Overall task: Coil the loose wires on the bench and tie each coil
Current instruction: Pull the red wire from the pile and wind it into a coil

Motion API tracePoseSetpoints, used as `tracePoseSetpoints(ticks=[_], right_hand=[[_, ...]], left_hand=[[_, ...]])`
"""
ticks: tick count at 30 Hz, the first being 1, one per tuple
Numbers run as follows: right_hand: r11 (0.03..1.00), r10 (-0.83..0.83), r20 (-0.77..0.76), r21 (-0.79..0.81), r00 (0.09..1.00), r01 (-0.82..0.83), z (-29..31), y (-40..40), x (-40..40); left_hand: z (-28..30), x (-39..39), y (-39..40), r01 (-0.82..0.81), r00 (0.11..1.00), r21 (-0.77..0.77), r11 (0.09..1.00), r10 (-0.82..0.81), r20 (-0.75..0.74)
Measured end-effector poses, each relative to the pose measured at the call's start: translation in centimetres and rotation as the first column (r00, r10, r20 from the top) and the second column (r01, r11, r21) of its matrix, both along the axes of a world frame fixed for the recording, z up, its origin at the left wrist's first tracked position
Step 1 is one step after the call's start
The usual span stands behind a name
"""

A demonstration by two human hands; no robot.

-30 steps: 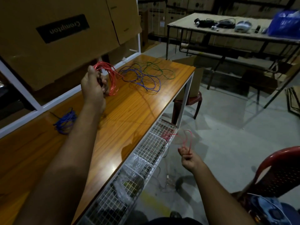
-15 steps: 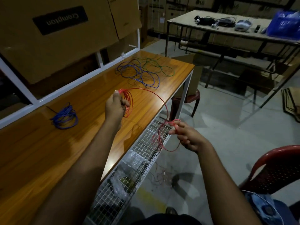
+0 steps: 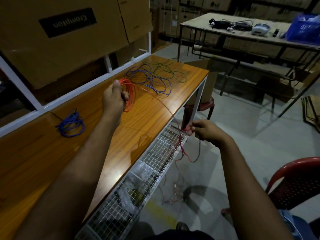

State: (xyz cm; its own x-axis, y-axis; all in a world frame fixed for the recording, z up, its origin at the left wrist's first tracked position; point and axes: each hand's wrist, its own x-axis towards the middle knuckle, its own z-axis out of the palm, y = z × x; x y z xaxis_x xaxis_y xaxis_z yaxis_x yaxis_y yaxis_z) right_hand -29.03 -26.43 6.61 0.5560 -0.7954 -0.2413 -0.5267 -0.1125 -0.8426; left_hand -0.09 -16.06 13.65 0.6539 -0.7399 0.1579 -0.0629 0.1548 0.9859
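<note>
Fingers [image 3: 125,97] gripping red coil [image 3: 130,94], tail pinched

cardboard box [image 3: 69,40], red chair [image 3: 294,184], far table [image 3: 199,25]

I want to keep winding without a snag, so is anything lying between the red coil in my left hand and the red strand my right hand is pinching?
Nothing visible. The red wire runs from the red coil across bare bench to the right hand.

left hand [image 3: 113,96] fingertips: hidden behind red coil [image 3: 130,94] | red chair [image 3: 294,184]: cut by right edge
</note>
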Motion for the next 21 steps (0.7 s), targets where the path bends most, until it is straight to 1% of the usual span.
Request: tracePoseSetpoints(ticks=[1, 2, 3, 4, 5, 6, 7, 8, 9, 10, 11, 12, 13, 15, 16, 17, 19, 21], right_hand=[[0.992, -0.009, 0.209, 0.125, 0.978, -0.018, 0.4, 0.3, 0.1], [0.981, -0.046, 0.319, 0.195, 0.947, -0.018, 0.4, 0.3, 0.2], [0.978, -0.088, 0.31, 0.205, 0.947, 0.023, 0.2, 0.2, 0.3], [0.985, -0.114, 0.189, 0.147, 0.975, 0.087, -0.1, 0.2, 0.6], [0.99, -0.129, 0.011, 0.063, 0.992, 0.128, -0.3, 0.3, 0.8], [0.991, -0.131, -0.117, 0.009, 0.984, 0.133, -0.1, 0.6, 1.1], [0.993, -0.114, -0.112, 0.007, 0.987, 0.115, 0.3, 0.9, 1.4], [0.997, -0.069, 0.007, 0.032, 0.998, 0.069, 0.8, 0.9, 1.7], [0.997, -0.029, 0.183, 0.077, 0.983, 0.015, 1.5, 1.0, 1.9], [0.989, -0.021, 0.353, 0.141, 0.936, -0.031, 2.3, 1.1, 2.1], [0.978, -0.048, 0.483, 0.202, 0.874, -0.058, 2.9, 1.1, 2.3], [0.973, -0.085, 0.532, 0.225, 0.842, -0.044, 3.2, 0.9, 2.3], [0.975, -0.122, 0.506, 0.222, 0.854, 0.007, 3.4, 0.8, 2.4], [0.978, -0.17, 0.317, 0.174, 0.933, 0.119, 3.5, 0.9, 2.4], [0.973, -0.196, 0.244, 0.169, 0.95, 0.157, 3.7, 1.1, 2.4], [0.967, -0.219, 0.224, 0.181, 0.95, 0.18, 3.8, 1.2, 2.4], [0.955, -0.246, 0.269, 0.234, 0.931, 0.185, 4.4, 1.1, 2.6], [0.923, -0.306, 0.36, 0.338, 0.881, 0.182, 4.9, 1.0, 2.8]], left_hand=[[0.1, -0.1, 0.0, -0.005, 1.0, 0.001, 1.0, 0.005, -0.002], [0.2, -0.2, 0.0, -0.007, 1.0, 0.002, 1.0, 0.007, -0.003], [0.3, -0.4, 0.1, -0.003, 1.0, -0.001, 1.0, 0.003, 0.0], [0.4, -0.6, 0.0, 0.008, 1.0, -0.009, 1.0, -0.008, 0.004], [0.5, -0.8, 0.0, 0.025, 1.0, -0.019, 0.999, -0.025, 0.012], [0.6, -1.1, 0.1, 0.047, 0.999, -0.026, 0.999, -0.046, 0.022], [0.6, -1.3, 0.0, 0.066, 0.997, -0.029, 0.997, -0.065, 0.037], [0.7, -1.5, -0.1, 0.08, 0.996, -0.028, 0.996, -0.079, 0.051], [0.7, -1.7, -0.1, 0.091, 0.994, -0.023, 0.996, -0.089, 0.066], [0.7, -1.9, -0.2, 0.104, 0.992, -0.018, 0.994, -0.103, 0.075], [0.6, -2.0, -0.1, 0.121, 0.99, -0.015, 0.993, -0.119, 0.082], [0.6, -2.2, -0.1, 0.138, 0.987, -0.014, 0.99, -0.136, 0.087], [0.5, -2.2, -0.1, 0.153, 0.984, -0.009, 0.988, -0.151, 0.096], [0.3, -2.5, 0.1, 0.179, 0.977, 0.011, 0.984, -0.179, 0.118], [0.3, -2.6, 0.1, 0.189, 0.974, 0.019, 0.982, -0.19, 0.127], [0.4, -2.6, 0.2, 0.198, 0.971, 0.023, 0.98, -0.2, 0.134], [0.3, -2.6, 0.2, 0.217, 0.964, 0.036, 0.975, -0.22, 0.148], [0.3, -2.4, 0.2, 0.245, 0.951, 0.049, 0.968, -0.249, 0.184]])
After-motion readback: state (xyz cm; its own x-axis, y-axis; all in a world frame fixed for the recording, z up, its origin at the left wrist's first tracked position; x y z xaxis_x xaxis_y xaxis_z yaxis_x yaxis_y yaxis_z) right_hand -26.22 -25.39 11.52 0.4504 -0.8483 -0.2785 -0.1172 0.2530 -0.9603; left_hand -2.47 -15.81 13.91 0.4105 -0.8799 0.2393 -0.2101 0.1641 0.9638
